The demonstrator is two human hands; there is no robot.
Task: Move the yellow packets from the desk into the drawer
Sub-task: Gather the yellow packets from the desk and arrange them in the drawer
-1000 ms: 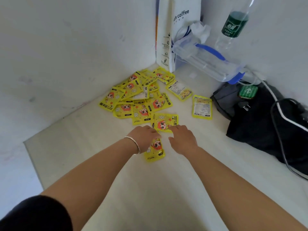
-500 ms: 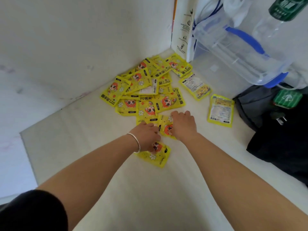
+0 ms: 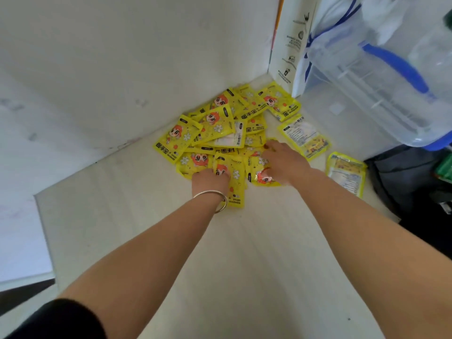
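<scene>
Packets (image 3: 215, 128) are lying heaped; right hand (image 3: 285, 162) is scrunching one to scoop it up, left hand (image 3: 210, 179) is covering another, grip unclear.

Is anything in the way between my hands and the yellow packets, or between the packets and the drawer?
Nothing visible does: the left hand and right hand are on the yellow packets at the pile's near edge. The drawer is out of view, so that path cannot be judged.

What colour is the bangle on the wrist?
Silver; the bangle on the left wrist shows in the head view.
</scene>
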